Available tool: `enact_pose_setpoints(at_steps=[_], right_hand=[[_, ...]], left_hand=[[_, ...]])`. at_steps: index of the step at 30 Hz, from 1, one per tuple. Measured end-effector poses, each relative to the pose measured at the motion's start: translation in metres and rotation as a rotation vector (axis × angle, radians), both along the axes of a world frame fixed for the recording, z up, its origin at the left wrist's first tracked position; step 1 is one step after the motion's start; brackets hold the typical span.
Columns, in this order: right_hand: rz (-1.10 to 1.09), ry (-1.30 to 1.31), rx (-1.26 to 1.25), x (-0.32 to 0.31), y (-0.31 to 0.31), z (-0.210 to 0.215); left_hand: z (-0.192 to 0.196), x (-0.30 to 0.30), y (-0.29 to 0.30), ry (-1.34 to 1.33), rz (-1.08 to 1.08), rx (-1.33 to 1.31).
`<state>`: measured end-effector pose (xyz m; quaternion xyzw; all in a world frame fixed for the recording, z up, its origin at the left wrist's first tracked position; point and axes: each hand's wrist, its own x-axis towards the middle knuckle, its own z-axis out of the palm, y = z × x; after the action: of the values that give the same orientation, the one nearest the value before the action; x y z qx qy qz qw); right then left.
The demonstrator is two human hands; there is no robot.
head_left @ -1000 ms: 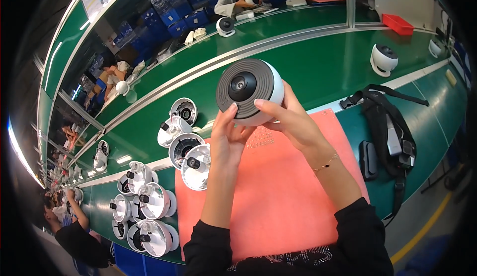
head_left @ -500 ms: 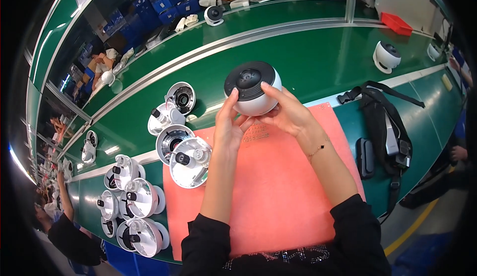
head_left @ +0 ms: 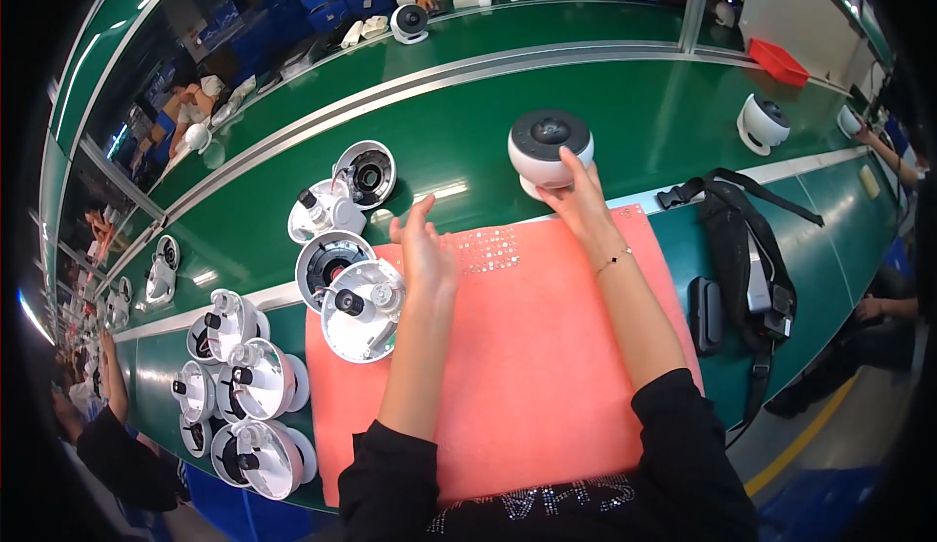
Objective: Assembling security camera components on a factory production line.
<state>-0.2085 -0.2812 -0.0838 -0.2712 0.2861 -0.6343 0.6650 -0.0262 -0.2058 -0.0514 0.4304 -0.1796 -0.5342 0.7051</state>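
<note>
My right hand grips a round white security camera with a black face, thumb on its rim and fingers low on its side. The camera is over the green surface beyond the mat; whether its foot bears on it I cannot tell. My left hand is free, fingers apart, above the pink mat's left part. Beside it lies an opened camera housing, its inner parts showing, with another opened one behind it. Rows of small shiny pieces, seemingly screws, lie on the mat between my hands.
The pink mat covers the bench before me. Several opened housings crowd its left side. A black strap bag and a dark case lie right. Another finished-looking camera stands far right, near a red tray. People work nearby.
The camera, earlier between both hands, has moved right and away in my right hand. My left hand has let go and moved left, its fingers opening.
</note>
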Motion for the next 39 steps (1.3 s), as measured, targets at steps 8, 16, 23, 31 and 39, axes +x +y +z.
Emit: enact_pose_setpoints(at_steps=[8,16,23,31,39], right_hand=[[-0.833,1.152,-0.105,0.008,0.003,0.017],[-0.195,1.163,-0.571,0.099,0.015,0.031],[-0.154,1.578,-0.709,0.153,0.002,-0.009],[-0.127,1.605,-0.784,0.099,0.015,-0.014],[-0.196,1.716,-0.899,0.032,0.040,0.011]], left_hand=[[-0.006,0.005,0.044,-0.761,0.201,0.225],[-0.005,0.031,0.085,-0.821,0.146,0.227],[-0.020,0.047,0.073,-0.738,0.329,0.091],[-0.044,0.074,-0.034,0.011,0.552,-0.129],[-0.040,0.068,-0.024,0.058,0.414,-0.108]])
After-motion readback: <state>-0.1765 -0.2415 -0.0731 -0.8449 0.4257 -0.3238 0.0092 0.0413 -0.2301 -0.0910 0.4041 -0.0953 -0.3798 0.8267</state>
